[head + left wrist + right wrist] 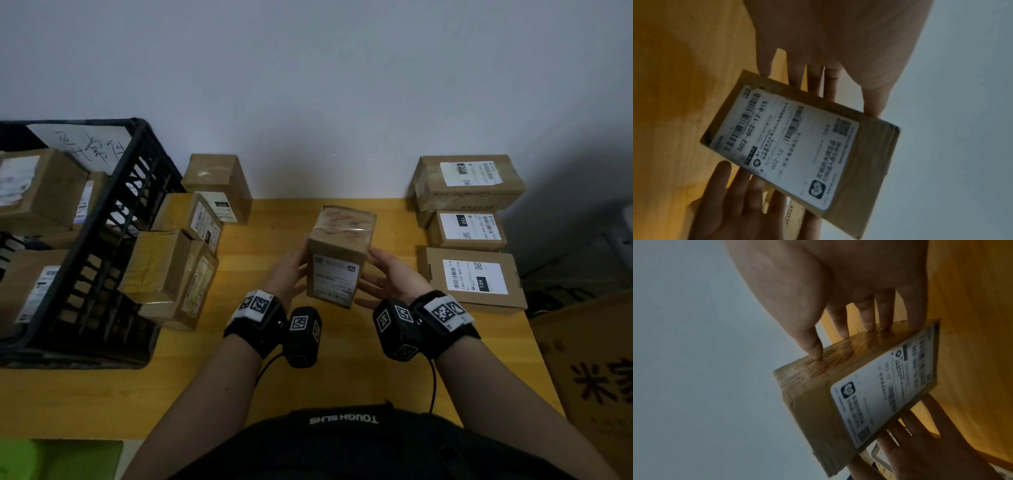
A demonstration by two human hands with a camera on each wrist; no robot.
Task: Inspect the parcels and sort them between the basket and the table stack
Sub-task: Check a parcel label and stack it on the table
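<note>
A small brown parcel point(337, 253) with a white shipping label hangs tilted above the yellow table point(342, 377), held between both hands. My left hand point(291, 270) presses its left side with straight fingers point(813, 81). My right hand point(390, 277) presses the opposite, taped side with its straight fingertips point(869, 324). The label point(789, 146) faces me, barcode end down. The black basket point(113, 212) stands at the left with several parcels inside. Three labelled parcels point(471, 229) lie along the right edge of the table.
Several brown parcels point(185, 250) are piled between the basket and the held parcel, one more point(219, 185) against the wall. A large cardboard box point(596, 370) stands off the table's right edge. A wall lies close behind the table.
</note>
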